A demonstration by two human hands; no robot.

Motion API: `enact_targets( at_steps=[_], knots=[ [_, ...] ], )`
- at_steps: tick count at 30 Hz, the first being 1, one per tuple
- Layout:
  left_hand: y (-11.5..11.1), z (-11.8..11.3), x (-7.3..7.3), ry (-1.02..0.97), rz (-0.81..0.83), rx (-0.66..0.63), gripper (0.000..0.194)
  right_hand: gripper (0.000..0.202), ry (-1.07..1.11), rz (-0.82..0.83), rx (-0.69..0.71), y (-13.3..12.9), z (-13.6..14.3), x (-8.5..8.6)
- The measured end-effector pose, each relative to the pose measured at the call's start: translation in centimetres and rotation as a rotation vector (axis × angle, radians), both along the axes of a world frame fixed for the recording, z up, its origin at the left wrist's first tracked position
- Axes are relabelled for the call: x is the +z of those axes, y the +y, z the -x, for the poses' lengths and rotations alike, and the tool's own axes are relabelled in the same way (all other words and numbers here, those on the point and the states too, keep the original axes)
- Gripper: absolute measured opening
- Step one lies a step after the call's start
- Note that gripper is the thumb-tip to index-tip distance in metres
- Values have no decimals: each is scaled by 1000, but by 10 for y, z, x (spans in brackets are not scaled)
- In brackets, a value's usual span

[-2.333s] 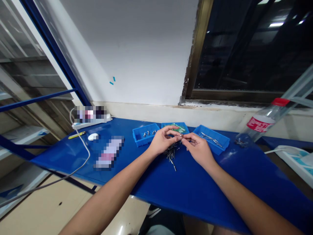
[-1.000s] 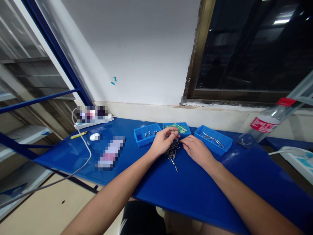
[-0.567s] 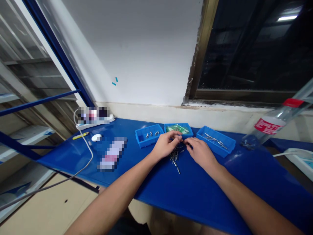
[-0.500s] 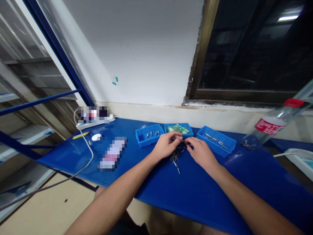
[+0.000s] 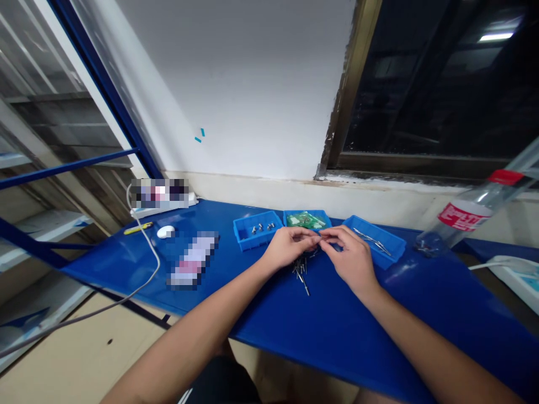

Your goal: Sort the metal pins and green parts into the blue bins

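The blue table bears a clear, red-capped bottle at its right and three blue trays along the back. The left hand and right hand partly hide the metal pins. Half a second ago the hands were slightly apart; now their pinched fingertips meet, though whether they grasp anything cannot be told. The pins, thin and silvery, lie heaped on the table beneath.

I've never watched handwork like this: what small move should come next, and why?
Perhaps the right hand should ease slightly away from the left hand, staying near the loose metal pieces. Their fingertips meet close by that pile, and anything pinched there is hidden, so a small gap might reveal it.
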State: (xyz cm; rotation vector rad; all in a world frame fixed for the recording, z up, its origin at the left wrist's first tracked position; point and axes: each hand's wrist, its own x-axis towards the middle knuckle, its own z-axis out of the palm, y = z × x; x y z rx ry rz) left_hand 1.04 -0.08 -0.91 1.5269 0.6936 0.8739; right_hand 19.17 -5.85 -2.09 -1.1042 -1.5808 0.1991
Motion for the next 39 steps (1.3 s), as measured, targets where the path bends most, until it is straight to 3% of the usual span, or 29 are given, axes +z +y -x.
enact_targets(
  at_steps=[10,24,28,31,35,39],
  knots=[
    [6,5,0,-113,153,71,46,21,106,142,82,-1,0,0],
    [4,2,-1,-49,-2,60,41,18,-7,160,-11,10,-4,-9],
    [-2,3,3,122,-108,42,44,19,136,181,49,11,-7,-11],
    [-2,3,1,138,-111,5,40,14,102,163,111,10,-7,-10],
    [3,2,-5,112,-71,57,29,14,29,113,109,9,-5,-8],
    [5,3,-7,153,-102,135,24,19,155,217,111,8,-4,-9]
  ],
)
